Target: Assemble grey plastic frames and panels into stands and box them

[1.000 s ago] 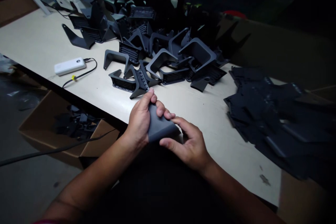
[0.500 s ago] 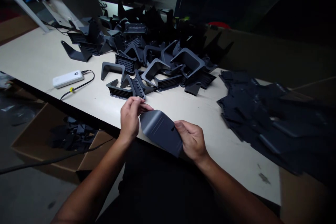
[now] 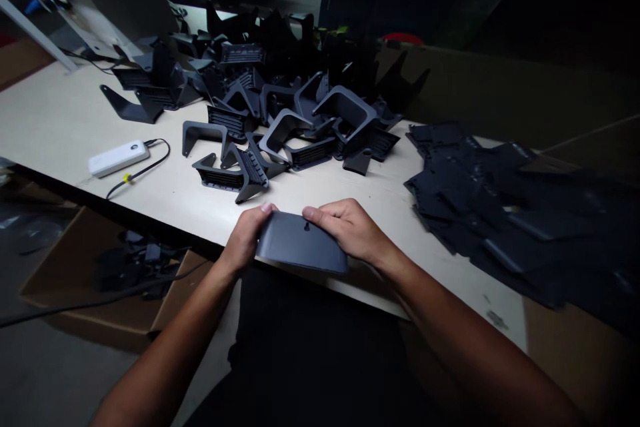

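Observation:
A dark grey plastic part (image 3: 301, 245) with a small keyhole-shaped hole is held over the table's front edge. My left hand (image 3: 247, 235) grips its left end, thumb on top. My right hand (image 3: 349, 227) pinches its upper right edge near the hole, fingers closed. The undersides of both hands' grips are partly hidden. Just beyond my left hand lies a slatted dark bracket (image 3: 225, 177), touching neither hand. Behind it, U-shaped brackets (image 3: 347, 110) are heaped with more slatted parts.
On the pale table (image 3: 165, 193), a white power bank (image 3: 119, 158) with a black cable lies at left. Flat dark panels (image 3: 450, 187) are piled at right. Below the left edge stands a cardboard box (image 3: 65, 267) with dark pieces. Some cables hang across it.
The grey part has been turned and tilted, so its hole now faces up near the top edge. My left hand has closed onto its left end. The view has shifted slightly.

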### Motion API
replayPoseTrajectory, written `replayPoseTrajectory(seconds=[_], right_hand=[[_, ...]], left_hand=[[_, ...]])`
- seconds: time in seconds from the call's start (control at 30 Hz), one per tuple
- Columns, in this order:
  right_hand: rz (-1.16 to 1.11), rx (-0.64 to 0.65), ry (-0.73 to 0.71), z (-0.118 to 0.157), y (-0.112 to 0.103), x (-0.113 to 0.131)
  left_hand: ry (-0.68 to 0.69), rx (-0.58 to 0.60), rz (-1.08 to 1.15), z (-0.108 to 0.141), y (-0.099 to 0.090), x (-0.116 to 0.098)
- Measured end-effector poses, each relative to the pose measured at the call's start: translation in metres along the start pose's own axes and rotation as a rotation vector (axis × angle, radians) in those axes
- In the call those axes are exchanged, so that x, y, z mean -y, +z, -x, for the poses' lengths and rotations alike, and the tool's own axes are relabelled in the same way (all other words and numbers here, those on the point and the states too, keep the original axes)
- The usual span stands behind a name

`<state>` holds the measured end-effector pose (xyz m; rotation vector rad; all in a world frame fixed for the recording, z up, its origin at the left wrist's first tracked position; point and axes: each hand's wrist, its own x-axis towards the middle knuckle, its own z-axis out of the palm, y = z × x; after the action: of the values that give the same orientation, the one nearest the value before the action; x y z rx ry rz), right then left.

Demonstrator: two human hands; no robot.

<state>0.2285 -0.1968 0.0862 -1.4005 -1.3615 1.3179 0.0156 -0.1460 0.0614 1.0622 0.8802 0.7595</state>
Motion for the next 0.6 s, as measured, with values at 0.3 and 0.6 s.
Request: replayPoseTrajectory(seconds=[0.3,0.6], right_hand=[[0.135,-0.414,-0.187,-0.013,-0.023,-0.005],[-0.503,-0.07,0.178,0.017,0.008,-0.007]], left_hand=[[-0.041,-0.082,0.121,-0.004,-0.003,-0.003],[0.198,-0.267,0.137,-0.001,0.001,0.011]])
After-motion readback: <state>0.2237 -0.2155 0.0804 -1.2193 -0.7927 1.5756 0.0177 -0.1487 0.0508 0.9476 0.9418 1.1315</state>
